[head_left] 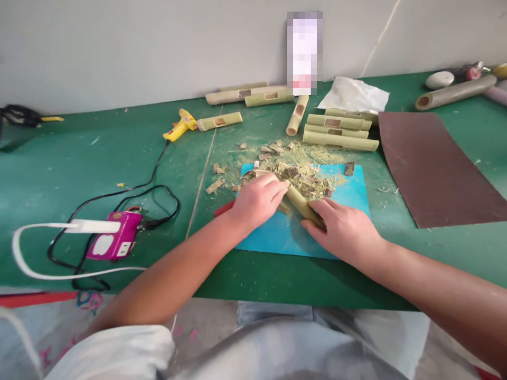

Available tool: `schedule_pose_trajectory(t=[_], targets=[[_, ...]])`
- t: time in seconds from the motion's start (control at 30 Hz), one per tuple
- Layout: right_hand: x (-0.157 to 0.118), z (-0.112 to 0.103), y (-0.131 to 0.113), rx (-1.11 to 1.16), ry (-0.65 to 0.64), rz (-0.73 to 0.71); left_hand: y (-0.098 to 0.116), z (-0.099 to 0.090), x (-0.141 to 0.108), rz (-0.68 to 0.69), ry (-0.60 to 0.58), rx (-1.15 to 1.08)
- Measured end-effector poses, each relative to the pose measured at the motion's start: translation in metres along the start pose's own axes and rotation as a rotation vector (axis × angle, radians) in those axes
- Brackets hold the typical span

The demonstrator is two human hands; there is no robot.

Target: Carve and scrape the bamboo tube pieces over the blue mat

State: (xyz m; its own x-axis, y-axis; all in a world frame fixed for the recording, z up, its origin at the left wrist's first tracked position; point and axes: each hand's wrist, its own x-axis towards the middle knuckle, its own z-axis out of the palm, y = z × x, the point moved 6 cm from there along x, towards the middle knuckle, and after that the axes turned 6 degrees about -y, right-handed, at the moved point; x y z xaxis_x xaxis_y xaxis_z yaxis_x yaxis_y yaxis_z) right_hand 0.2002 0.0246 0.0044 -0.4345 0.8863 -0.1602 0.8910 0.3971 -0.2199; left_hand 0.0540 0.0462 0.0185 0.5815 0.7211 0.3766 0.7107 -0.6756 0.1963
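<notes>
tabletop [119, 142] in green, grey wall [158, 47], held bamboo [300, 200]

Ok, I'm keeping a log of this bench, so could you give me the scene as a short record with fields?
Left hand: at the far end of the bamboo tube; exact grip hidden
Right hand: gripping the tube's near end
Surface: blue sheet on green table
Debris: bamboo chips and shavings, mostly beyond the hands
Beyond: more bamboo tubes, several notched
Left side: yellow glue gun, purple power socket
Right side: brown sheet
</notes>
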Motion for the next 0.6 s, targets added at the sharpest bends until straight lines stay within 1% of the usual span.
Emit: schedule_pose_trajectory(t=[0.13,0.23,0.27,0.37,0.4,0.5,0.53,0.6], targets=[[0.0000,0.0004,-0.0010,-0.019,-0.010,-0.010,0.0070,0.0062,0.0000,0.120,-0.095,-0.031],[-0.0006,-0.0013,-0.0006,-0.025,0.003,0.003,0.0005,0.0009,0.0003,-0.006,-0.018,0.019],[-0.0008,-0.0015,-0.0009,-0.022,0.002,0.001,0.0003,0.0000,-0.0001,-0.022,-0.010,0.043],[-0.0012,-0.0012,-0.0015,-0.008,-0.009,-0.006,0.0095,0.0054,-0.0016,0.110,-0.102,0.029],[-0.0012,-0.0012,-0.0012,-0.006,-0.008,-0.003,0.0099,0.0054,-0.0018,0.119,-0.097,0.015],[-0.0007,-0.0014,0.0004,-0.006,0.008,0.008,0.0016,0.0007,-0.0014,-0.005,0.000,0.024],[-0.0006,-0.0011,0.0006,-0.003,0.008,0.004,0.0016,0.0011,-0.0012,-0.009,-0.001,0.033],[-0.0003,-0.0005,0.0009,0.002,0.006,-0.002,0.0081,0.0059,-0.0008,0.085,-0.077,-0.011]])
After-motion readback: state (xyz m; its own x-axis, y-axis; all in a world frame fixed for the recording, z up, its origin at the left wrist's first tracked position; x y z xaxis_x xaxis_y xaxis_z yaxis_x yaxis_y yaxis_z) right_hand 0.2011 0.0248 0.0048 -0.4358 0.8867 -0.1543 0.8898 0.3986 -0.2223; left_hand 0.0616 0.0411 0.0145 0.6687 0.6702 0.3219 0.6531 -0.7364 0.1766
